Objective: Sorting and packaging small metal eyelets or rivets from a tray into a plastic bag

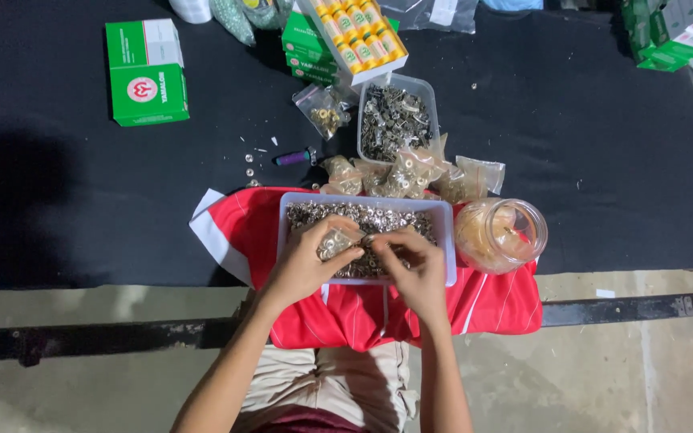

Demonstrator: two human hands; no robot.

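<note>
Head view, one entry. Left hand (302,261): fingers pinched on a small clear bag (337,240) of metal bits, held over the tray (447,240). Right hand (411,261): fingertips pressed together at the bag's edge (what it grips, too small to tell). Tray: white, full of small metal fittings, resting on red cloth (491,301). Jar (500,234): just right of the tray. Tub (397,120): beyond, on the black table (603,160).
</note>
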